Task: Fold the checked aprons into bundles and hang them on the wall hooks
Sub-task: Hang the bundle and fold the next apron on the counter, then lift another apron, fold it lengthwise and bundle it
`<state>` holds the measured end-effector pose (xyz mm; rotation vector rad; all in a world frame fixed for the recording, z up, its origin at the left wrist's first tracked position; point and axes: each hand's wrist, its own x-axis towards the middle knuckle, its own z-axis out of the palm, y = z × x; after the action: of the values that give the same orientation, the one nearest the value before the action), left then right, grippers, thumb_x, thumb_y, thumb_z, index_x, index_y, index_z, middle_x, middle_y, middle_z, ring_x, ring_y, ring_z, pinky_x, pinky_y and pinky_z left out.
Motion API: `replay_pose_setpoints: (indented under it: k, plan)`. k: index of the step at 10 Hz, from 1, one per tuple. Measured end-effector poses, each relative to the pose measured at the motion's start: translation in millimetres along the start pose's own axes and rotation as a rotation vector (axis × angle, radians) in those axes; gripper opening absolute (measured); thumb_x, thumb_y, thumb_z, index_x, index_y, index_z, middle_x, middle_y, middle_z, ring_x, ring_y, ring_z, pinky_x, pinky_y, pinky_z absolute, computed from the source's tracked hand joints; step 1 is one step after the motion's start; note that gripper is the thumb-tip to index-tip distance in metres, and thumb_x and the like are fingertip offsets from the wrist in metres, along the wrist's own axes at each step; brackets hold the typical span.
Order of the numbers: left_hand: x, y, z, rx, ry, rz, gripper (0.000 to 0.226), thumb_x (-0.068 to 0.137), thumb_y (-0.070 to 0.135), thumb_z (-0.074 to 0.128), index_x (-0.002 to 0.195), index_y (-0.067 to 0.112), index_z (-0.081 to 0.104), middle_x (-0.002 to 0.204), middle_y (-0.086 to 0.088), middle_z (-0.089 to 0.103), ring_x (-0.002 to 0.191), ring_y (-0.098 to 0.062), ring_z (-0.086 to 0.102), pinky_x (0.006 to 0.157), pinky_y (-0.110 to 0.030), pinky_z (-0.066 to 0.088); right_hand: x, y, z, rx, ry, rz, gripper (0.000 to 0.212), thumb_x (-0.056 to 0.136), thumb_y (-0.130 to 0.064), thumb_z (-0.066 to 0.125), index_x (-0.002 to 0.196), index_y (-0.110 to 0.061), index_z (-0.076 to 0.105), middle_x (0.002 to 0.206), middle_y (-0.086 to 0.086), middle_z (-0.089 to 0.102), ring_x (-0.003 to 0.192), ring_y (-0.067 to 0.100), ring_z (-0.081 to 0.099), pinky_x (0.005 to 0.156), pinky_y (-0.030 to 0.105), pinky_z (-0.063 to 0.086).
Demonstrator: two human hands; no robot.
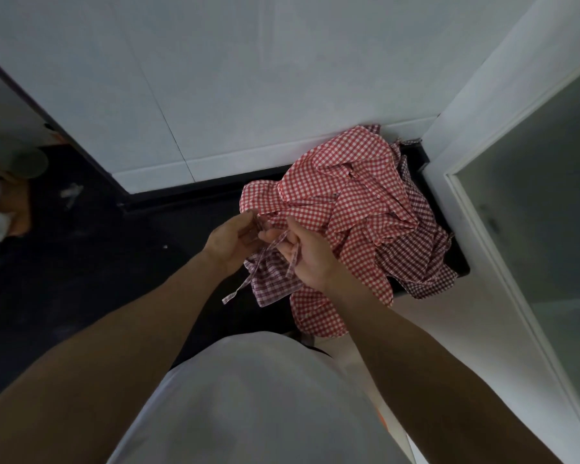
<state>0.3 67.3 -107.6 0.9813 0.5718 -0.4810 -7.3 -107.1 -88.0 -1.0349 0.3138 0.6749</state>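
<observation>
Aprons point(352, 202) lie heaped on the dark counter point(188, 199) in the wall corner while your left hand point(230, 241) and right hand point(307, 254), arms outstretched, pinch a thin checked tie point(268, 254).

Red-checked aprons point(345, 195) lie crumpled in a heap (purple-checked ones point(426, 259) tangled beneath); thin tie strap point(248, 279) dangling.

Darker checked apron point(426, 249) mostly under red apron point(342, 195)
</observation>
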Motion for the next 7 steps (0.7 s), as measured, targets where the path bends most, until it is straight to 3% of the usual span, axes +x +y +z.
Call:
replay_pose_setpoints:
  k: [1,2,3,4,5,6,7]
  plan:
    - [-1,-4,13,-0.042,0.146,0.002,0.027,0.098,0.021,0.060,0.113,0.000,0.066,0.102,-0.014,0.070,0.091,-0.025,0.068,0.080,-0.038,0.060,5,7,6,0.228,0.083,0.051,0.048,0.106,-0.031,0.039,0.062,-0.016,0.051,0.062,0.001,0.048,0.059,0.014,0.048,0.090,0.035,0.046]
    - [3,-14,22,-0.134,0.498,-0.084,0.013,0.090,0.007,0.069,0.078,0.003,0.067,0.063,-0.005,0.063,0.044,-0.010,0.054,0.043,-0.020,0.047,5,18,6,0.208,0.138,0.108,0.043,0.107,-0.032,0.036,0.068,-0.017,0.048,0.059,-0.003,0.040,0.051,0.011,0.036,0.071,0.030,0.041]
    - [8,-15,20,-0.083,0.596,-0.099,0.008,0.090,0.003,0.066,0.088,0.003,0.073,0.063,-0.003,0.058,0.038,-0.007,0.038,0.034,-0.017,0.032,-4,25,2,0.173,0.125,0.146,0.042,0.108,-0.028,0.034,0.068,-0.017,0.043,0.055,-0.004,0.033,0.046,0.011,0.030,0.071,0.031,0.044]
    - [11,-7,13,-0.080,0.605,-0.058,0.017,0.095,0.003,0.057,0.097,0.003,0.074,0.060,-0.002,0.057,0.037,-0.007,0.034,0.033,-0.018,0.029,-14,18,3,0.170,0.080,0.148,0.042,0.109,-0.026,0.032,0.068,-0.017,0.038,0.054,-0.004,0.029,0.044,0.011,0.027,0.064,0.030,0.044]
    - [11,7,10,-0.027,0.528,-0.053,0.031,0.098,0.005,0.049,0.124,0.000,0.065,0.051,0.004,0.054,0.031,-0.006,0.036,0.031,-0.017,0.030,-20,9,9,0.119,0.035,0.105,0.043,0.109,-0.024,0.031,0.067,-0.017,0.037,0.054,-0.004,0.027,0.044,0.011,0.026,0.063,0.030,0.044]
    - [5,20,13,0.092,0.367,-0.022,0.044,0.100,0.003,0.039,0.143,-0.007,0.041,0.038,0.011,0.049,0.028,-0.002,0.043,0.030,-0.015,0.034,-25,0,16,0.063,0.013,0.032,0.044,0.109,-0.023,0.032,0.066,-0.017,0.035,0.052,-0.004,0.027,0.044,0.011,0.025,0.064,0.031,0.042]
    - [10,27,19,0.035,0.330,-0.029,0.046,0.101,0.010,0.043,0.145,-0.002,0.040,0.039,0.010,0.051,0.029,-0.004,0.046,0.031,-0.015,0.037,-33,-10,18,-0.006,0.000,-0.047,0.043,0.108,-0.020,0.031,0.065,-0.017,0.033,0.050,-0.004,0.028,0.044,0.011,0.025,0.063,0.032,0.039]
